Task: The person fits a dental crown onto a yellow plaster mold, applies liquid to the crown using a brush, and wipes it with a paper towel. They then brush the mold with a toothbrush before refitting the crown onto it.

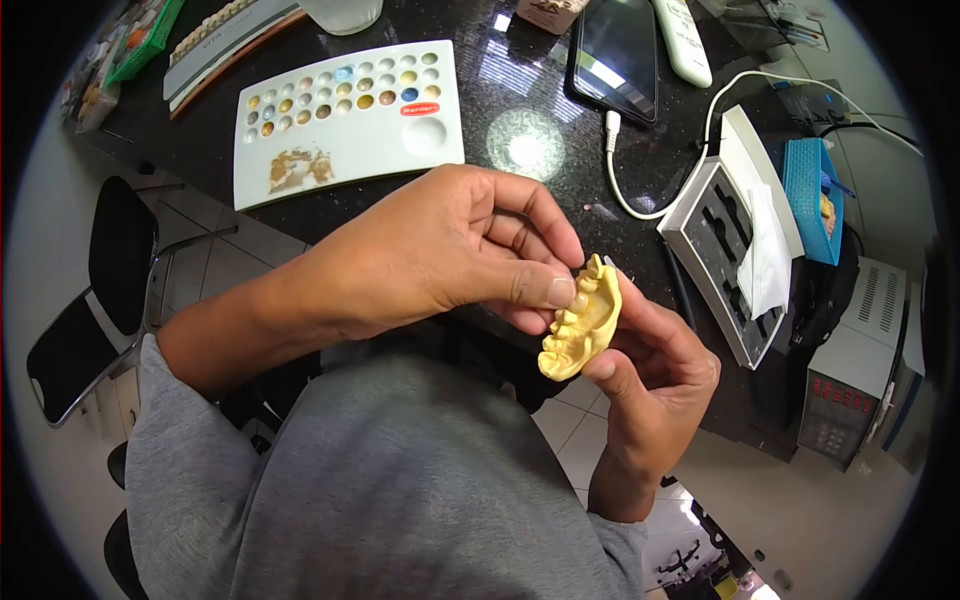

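Observation:
My right hand [655,385] grips a yellow plaster dental model [600,325] from its right side, thumb below and fingers behind. The model is tilted, with its row of teeth facing left. A paler, glossy dental crown [580,302] sits among the teeth. My left hand [480,250] pinches at this crown, its thumb tip against it and its index finger curled above. The other left fingers are bent behind the model and partly hidden. Both hands are over my lap, at the front edge of the dark table.
A white porcelain palette [350,185] with coloured wells lies on the dark speckled table [540,200]. Behind it are a shade guide [225,50] and a cup [343,12]. On the right are a phone [617,60] with a cable, an open box [715,220], a blue basket [810,200] and a machine [850,370].

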A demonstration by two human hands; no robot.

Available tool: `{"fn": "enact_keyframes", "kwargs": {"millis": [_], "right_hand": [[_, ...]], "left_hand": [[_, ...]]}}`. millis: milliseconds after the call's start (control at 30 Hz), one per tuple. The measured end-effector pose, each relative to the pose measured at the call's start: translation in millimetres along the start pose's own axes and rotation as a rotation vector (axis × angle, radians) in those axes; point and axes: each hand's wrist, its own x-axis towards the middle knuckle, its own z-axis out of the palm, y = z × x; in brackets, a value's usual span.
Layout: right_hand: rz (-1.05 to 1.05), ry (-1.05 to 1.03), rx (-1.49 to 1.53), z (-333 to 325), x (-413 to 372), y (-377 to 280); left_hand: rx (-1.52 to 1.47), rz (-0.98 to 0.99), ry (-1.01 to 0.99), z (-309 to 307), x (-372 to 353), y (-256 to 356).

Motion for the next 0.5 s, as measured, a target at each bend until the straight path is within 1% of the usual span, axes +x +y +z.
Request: {"fn": "enact_keyframes", "kwargs": {"millis": [233, 300, 500], "right_hand": [[-0.009, -0.01, -0.028, -1.2, -3.0, -0.5], [0.072, 0.025, -0.075, 0.1, -4.1, -3.8], [0.039, 0.039, -0.14, 2.6, -5.5, -5.5]], "left_hand": [[0.027, -0.001, -0.007, 0.8, -0.5, 0.6], [0.015, -0.006, -0.033, 0.2, -0.9, 1.7], [0.022, -0.009, -0.018, 0.5, -1.0, 0.5]]}}
